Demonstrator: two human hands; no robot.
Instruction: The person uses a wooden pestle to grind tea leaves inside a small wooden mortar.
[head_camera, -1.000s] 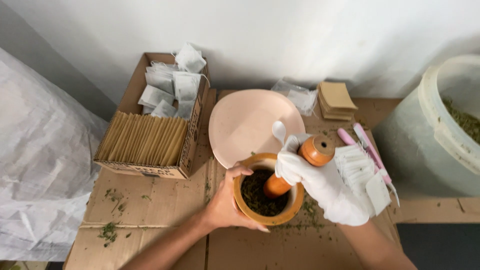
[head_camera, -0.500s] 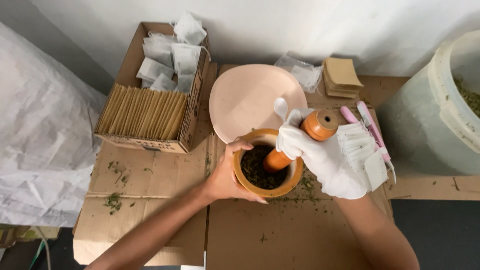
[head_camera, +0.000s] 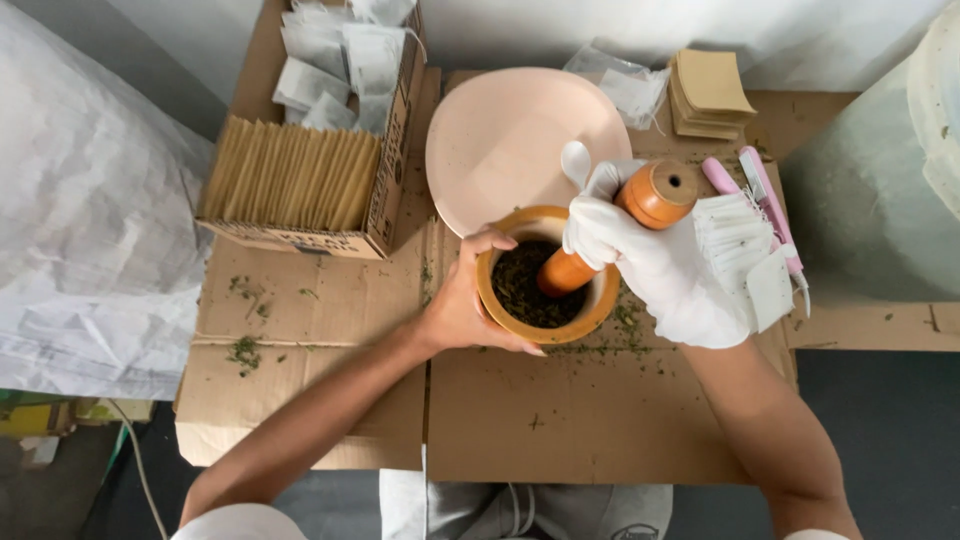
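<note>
Wooden mortar (head_camera: 545, 340), round, smooth yellow-brown rim, sits on flattened brown cardboard (head_camera: 590, 420) approx. centre of view, w/ dark green crushed dried herb (head_camera: 525, 290) inside. Left hand (head_camera: 462, 310), bare, is curled round the mortar's left side, thumb on the rim, fingers under the near wall. Right hand (head_camera: 655, 265), in a white fabric glove, is wrapped tight on the wooden pestle (head_camera: 625, 225): turned orange-brown wood, rounded knob top w/ a small hole, tilted, lower end down in the herb.

Just behind the mortar: pale pink round plate (head_camera: 500, 150), matte, w/ a small white plastic spoon (head_camera: 575, 160) at its near edge. Right of the gloved hand: stack of white filter-type tea bags (head_camera: 740, 245) and a pink plastic tool (head_camera: 755, 190), partly hidden. Back right: stack of tan paper squares (head_camera: 710, 90). Left: open cardboard box (head_camera: 385, 190) packed w/ upright tan envelopes (head_camera: 290, 185) plus loose white sachets (head_camera: 345, 55).

Surface is cardboard sheets, creased, flecked w/ green crumbs. White woven sack (head_camera: 90, 220) at left, pale translucent tub (head_camera: 880, 190) at right, white wall behind, grey floor below.
</note>
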